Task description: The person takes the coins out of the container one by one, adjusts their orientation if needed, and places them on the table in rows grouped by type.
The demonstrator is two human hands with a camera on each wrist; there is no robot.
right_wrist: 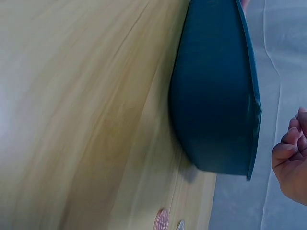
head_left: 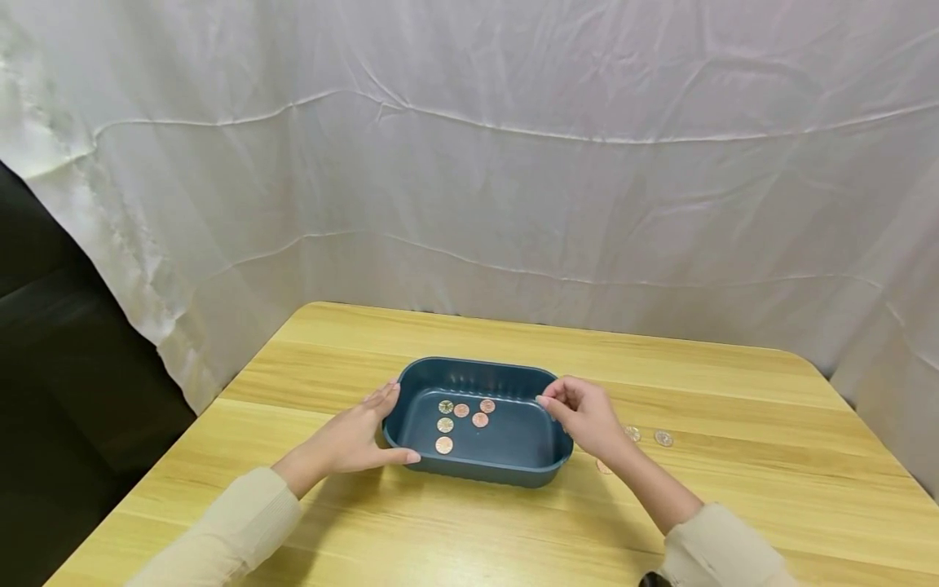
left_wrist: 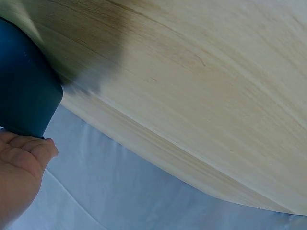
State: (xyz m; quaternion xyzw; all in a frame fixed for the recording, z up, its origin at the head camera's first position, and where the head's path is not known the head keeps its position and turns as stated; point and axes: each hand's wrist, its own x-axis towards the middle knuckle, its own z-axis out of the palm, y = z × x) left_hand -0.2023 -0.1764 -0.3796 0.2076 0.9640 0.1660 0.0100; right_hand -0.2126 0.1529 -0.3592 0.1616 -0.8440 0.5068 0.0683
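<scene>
A deep blue-green plastic tray [head_left: 506, 470] with rounded corners stands on the wooden table. Several copper and gold coins [head_left: 480, 420] lie flat on the left part of its floor. My left hand [head_left: 359, 432] holds the tray's left end, thumb along the front rim and fingers at the left side; in the left wrist view the fingers [left_wrist: 41, 148] meet the rim. Over the tray's right end, my right hand [head_left: 587, 416] pinches thumb and fingertips together on what looks like a coin, mostly hidden by them. The right wrist view shows these fingers curled, beyond the tray's rim.
To the right of the tray, two silvery coins [head_left: 663, 438] lie on the table [head_left: 770, 473], and a copper coin [head_left: 603, 466] is partly covered by the right forearm. A pale curtain [head_left: 550, 204] hangs along the table's back edge. Something black [head_left: 66, 367] stands at the left.
</scene>
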